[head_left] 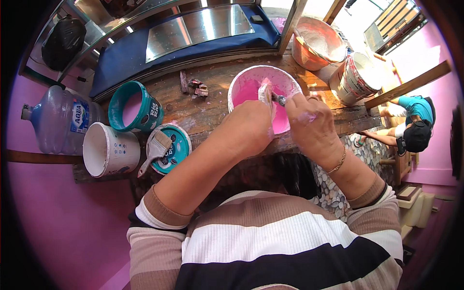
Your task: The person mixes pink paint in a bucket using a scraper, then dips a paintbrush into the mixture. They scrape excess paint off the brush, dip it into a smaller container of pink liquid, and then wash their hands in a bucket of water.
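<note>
A white bucket [233,92] of bright pink paint [246,93] stands on the wooden table in front of me. Over its near rim, my left hand [252,121] is closed around what looks like a flat paintbrush [265,93], upright, smeared whitish with a pink tip. My right hand [313,123], pink paint on its back, grips a small dark and silver tool [279,99] against the brush's side; its exact kind is unclear. Both sets of fingers are partly hidden. Another paintbrush [157,149], with pale bristles, lies on a teal lid [181,150] to the left.
Left stand a teal paint pail [151,113], a white tub [126,152] and a large water bottle [58,118]. Paint-stained scraps [199,88] lie behind. An orange bucket [305,55] and a white pail [345,87] stand at right, beyond them a crouching person [419,116].
</note>
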`<action>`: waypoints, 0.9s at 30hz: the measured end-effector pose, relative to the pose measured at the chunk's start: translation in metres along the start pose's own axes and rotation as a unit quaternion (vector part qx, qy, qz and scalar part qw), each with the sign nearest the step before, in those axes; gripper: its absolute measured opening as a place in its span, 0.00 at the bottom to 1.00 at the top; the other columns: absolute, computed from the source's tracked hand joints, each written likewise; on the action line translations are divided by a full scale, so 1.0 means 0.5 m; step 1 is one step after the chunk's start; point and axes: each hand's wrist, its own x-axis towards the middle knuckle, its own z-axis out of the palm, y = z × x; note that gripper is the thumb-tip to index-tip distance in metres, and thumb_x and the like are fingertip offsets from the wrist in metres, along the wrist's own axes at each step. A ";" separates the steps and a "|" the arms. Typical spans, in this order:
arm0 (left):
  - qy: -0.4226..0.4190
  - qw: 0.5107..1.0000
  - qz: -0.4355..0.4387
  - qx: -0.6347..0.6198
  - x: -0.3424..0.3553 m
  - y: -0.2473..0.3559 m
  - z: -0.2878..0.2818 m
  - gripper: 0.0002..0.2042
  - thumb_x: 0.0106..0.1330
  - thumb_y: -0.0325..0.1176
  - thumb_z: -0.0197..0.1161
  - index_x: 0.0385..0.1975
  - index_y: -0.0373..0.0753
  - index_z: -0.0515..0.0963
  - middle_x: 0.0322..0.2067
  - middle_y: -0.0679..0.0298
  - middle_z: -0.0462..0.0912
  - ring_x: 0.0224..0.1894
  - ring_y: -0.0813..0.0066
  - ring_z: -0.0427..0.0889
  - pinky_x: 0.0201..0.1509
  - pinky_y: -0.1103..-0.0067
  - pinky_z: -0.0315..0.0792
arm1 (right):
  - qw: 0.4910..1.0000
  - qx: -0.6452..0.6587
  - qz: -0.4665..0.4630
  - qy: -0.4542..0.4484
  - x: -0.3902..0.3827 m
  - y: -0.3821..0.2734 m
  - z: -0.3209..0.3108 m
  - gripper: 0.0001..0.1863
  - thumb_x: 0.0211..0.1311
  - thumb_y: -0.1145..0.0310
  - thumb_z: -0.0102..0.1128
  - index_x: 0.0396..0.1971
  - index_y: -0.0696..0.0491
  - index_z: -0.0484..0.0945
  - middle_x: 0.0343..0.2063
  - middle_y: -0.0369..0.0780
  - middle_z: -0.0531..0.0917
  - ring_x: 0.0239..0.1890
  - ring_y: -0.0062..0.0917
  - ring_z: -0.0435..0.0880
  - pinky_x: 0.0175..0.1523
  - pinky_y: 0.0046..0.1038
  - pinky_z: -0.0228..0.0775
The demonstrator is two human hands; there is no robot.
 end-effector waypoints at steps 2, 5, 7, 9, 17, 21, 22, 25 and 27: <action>-0.029 0.999 0.003 0.022 0.013 0.009 0.013 0.09 0.55 0.26 0.57 0.33 0.30 0.80 0.34 0.43 0.81 0.39 0.47 0.81 0.43 0.62 0.75 | 0.999 -0.011 -0.037 0.012 0.008 -0.011 -0.004 0.04 0.43 0.76 0.55 0.23 0.54 0.72 0.22 0.40 0.74 0.27 0.32 0.78 0.34 0.32 0.69; -0.030 0.997 -0.072 0.019 0.030 0.008 0.038 0.09 0.57 0.25 0.56 0.34 0.31 0.81 0.38 0.45 0.81 0.43 0.49 0.81 0.46 0.63 0.75 | 0.998 -0.024 -0.058 0.024 0.004 -0.008 -0.023 0.03 0.43 0.74 0.56 0.21 0.53 0.72 0.21 0.39 0.74 0.25 0.30 0.78 0.34 0.31 0.67; 0.015 0.990 -0.132 -0.043 0.051 -0.009 0.051 0.10 0.57 0.26 0.56 0.35 0.31 0.81 0.39 0.47 0.82 0.44 0.50 0.81 0.48 0.64 0.75 | 0.999 -0.026 -0.041 0.022 -0.003 -0.012 -0.046 0.03 0.43 0.74 0.56 0.21 0.53 0.72 0.21 0.39 0.74 0.25 0.29 0.78 0.34 0.31 0.66; -0.001 0.990 -0.135 -0.029 0.054 -0.012 0.048 0.10 0.57 0.25 0.56 0.35 0.31 0.81 0.39 0.47 0.82 0.44 0.50 0.81 0.48 0.64 0.75 | 0.998 -0.032 -0.061 -0.007 -0.009 -0.020 -0.073 0.03 0.43 0.74 0.56 0.22 0.54 0.73 0.21 0.39 0.74 0.25 0.30 0.78 0.34 0.31 0.66; 0.004 0.993 -0.117 -0.005 0.063 -0.037 0.047 0.10 0.54 0.25 0.56 0.32 0.30 0.81 0.36 0.45 0.82 0.41 0.48 0.81 0.46 0.63 0.75 | 0.999 -0.047 0.000 -0.007 -0.025 0.020 -0.136 0.07 0.42 0.78 0.57 0.26 0.55 0.75 0.23 0.40 0.75 0.26 0.34 0.78 0.33 0.32 0.68; 0.003 0.998 -0.062 0.016 0.029 -0.019 0.018 0.09 0.52 0.26 0.57 0.29 0.29 0.80 0.31 0.42 0.81 0.37 0.46 0.81 0.43 0.63 0.75 | 0.998 -0.025 0.056 -0.006 -0.033 0.058 -0.112 0.12 0.45 0.78 0.58 0.33 0.55 0.76 0.24 0.41 0.76 0.28 0.37 0.79 0.35 0.35 0.71; 0.019 0.998 -0.053 0.031 0.026 -0.019 0.019 0.08 0.52 0.27 0.58 0.26 0.28 0.80 0.29 0.42 0.80 0.35 0.45 0.80 0.41 0.63 0.75 | 0.997 -0.009 0.074 -0.030 -0.036 0.065 -0.104 0.15 0.47 0.78 0.59 0.39 0.55 0.78 0.26 0.42 0.77 0.31 0.38 0.79 0.37 0.36 0.71; 0.052 0.998 -0.046 0.004 0.011 -0.015 0.020 0.08 0.52 0.26 0.58 0.27 0.28 0.80 0.29 0.41 0.80 0.36 0.45 0.80 0.41 0.63 0.74 | 0.995 0.029 0.094 -0.025 -0.043 0.070 -0.067 0.15 0.46 0.77 0.59 0.38 0.55 0.77 0.28 0.42 0.78 0.32 0.39 0.80 0.38 0.35 0.72; 0.039 0.996 -0.074 -0.004 0.017 -0.002 0.028 0.08 0.52 0.26 0.58 0.28 0.28 0.80 0.29 0.42 0.80 0.36 0.45 0.80 0.41 0.62 0.74 | 0.994 0.026 0.105 -0.028 -0.043 0.062 -0.044 0.14 0.45 0.77 0.59 0.37 0.55 0.76 0.27 0.42 0.77 0.32 0.39 0.80 0.38 0.35 0.72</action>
